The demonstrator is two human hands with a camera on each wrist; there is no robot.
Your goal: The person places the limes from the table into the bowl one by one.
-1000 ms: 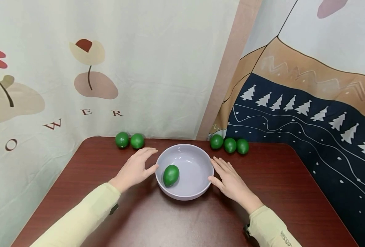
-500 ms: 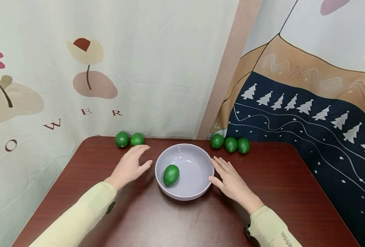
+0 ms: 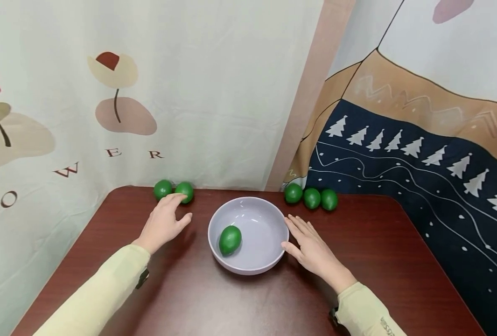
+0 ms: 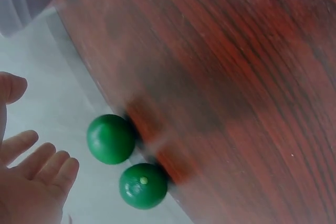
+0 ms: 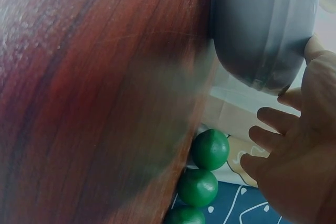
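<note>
A pale lavender bowl (image 3: 261, 238) stands on the table with one green lime (image 3: 230, 240) lying in its left side. My right hand (image 3: 313, 249) rests its fingertips and thumb against the bowl's right rim, fingers fairly straight; the right wrist view shows them touching the bowl wall (image 5: 262, 30). My left hand (image 3: 162, 223) is off to the bowl's left with thumb and fingers spread, holding nothing. Its fingertips overlap the nearer of two limes (image 3: 184, 191) at the back left in the head view. In the left wrist view a gap separates the fingers from both limes (image 4: 111, 139).
Another lime (image 3: 163, 189) sits beside that one at the back left edge. Three more limes (image 3: 312, 198) line the back edge right of the bowl. Printed curtains (image 3: 214, 93) hang right behind the brown table (image 3: 240, 308).
My left hand has left the bowl's left rim and moved left and back toward the two limes. The right hand has stayed at the bowl.
</note>
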